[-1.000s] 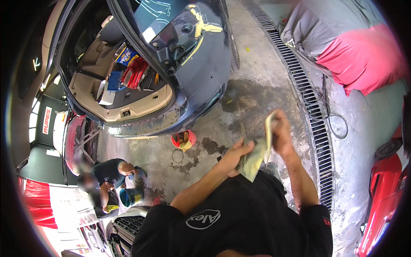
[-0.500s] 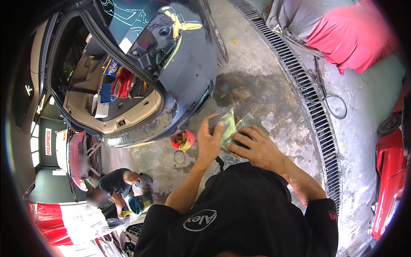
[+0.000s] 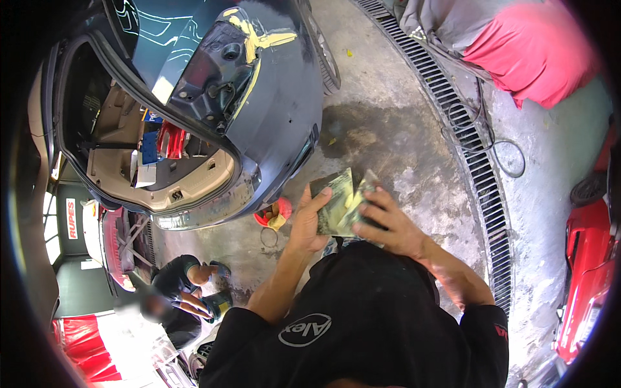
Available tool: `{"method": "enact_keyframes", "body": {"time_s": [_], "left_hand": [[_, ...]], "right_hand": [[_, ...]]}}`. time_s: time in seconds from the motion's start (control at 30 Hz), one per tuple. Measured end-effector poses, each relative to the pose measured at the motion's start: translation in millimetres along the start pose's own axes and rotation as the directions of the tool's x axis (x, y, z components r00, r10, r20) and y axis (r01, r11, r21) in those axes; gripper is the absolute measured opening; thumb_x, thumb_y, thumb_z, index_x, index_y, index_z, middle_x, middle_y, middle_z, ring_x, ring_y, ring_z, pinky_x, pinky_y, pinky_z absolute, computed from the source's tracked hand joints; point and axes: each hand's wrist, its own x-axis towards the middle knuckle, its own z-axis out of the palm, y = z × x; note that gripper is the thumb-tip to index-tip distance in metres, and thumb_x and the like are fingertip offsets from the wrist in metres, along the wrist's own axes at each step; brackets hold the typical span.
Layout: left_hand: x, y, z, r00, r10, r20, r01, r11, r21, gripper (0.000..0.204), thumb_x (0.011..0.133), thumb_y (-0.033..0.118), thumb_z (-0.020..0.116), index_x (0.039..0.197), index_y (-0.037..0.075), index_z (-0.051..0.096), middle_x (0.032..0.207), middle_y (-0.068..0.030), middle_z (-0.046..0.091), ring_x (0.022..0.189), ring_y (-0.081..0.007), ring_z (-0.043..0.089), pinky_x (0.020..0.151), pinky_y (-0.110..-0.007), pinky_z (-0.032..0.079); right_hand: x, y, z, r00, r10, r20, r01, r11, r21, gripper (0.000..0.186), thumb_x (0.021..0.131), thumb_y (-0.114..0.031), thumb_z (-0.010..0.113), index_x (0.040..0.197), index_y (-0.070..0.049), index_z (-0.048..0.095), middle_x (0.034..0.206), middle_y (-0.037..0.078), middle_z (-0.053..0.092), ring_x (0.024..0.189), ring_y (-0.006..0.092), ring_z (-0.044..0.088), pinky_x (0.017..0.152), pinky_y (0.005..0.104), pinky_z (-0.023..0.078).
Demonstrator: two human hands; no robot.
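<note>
In front of my body, low over the concrete floor, my left hand (image 3: 307, 220) grips a folded dark sheet (image 3: 334, 205) smeared with pale yellow residue, which looks like sandpaper; my thumb lies along its edge. My right hand (image 3: 391, 223) has its curled fingers on the right part of the same sheet, which is partly hidden under them. Beyond my hands at the upper left is a dark grey car (image 3: 278, 116) with its tailgate open and yellow filler (image 3: 275, 37) around a bare recess. A red bucket (image 3: 279, 206) with yellowish items inside stands under its bumper.
A co-worker (image 3: 181, 284) bends over a dark bucket (image 3: 217, 304) at the lower left. A drain grate (image 3: 482, 194) runs along the right, with a hose (image 3: 511, 165) beside it, a covered object (image 3: 517, 52) behind and red car parts (image 3: 585, 271) at the far right.
My hands have turned the sheet: the upright raised flap of a second ago is lower, and my right hand has moved down and left onto it. The car appears shifted left in view.
</note>
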Motion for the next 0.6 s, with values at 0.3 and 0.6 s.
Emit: {"method": "enact_keyframes", "body": {"time_s": [0.3,0.6], "left_hand": [[135,77,-19,0.980,0.191,-0.053,-0.193,0.980,-0.052,0.032,0.103,0.012,0.058,0.135,0.008,0.054,0.123,-0.0079,0.068,0.107,-0.0194,0.069,0.091,-0.037,0.059],[209,99,-16,0.958,0.222,-0.180,-0.249,0.957,-0.148,0.038,0.103,0.013,0.059,0.140,0.009,0.055,0.126,-0.0061,0.067,0.111,-0.0196,0.067,0.094,-0.037,0.057]], "right_hand": [[34,145,-12,0.598,0.794,-0.107,-0.781,0.608,0.145,0.031,0.105,-0.006,0.056,0.135,-0.001,0.063,0.130,0.018,0.066,0.122,0.0307,0.062,0.108,0.0338,0.046],[123,259,-19,0.231,0.956,-0.183,-0.698,0.294,0.653,0.043,0.107,-0.024,0.060,0.140,0.004,0.058,0.123,0.007,0.066,0.110,0.0123,0.059,0.097,0.0267,0.047]]}}
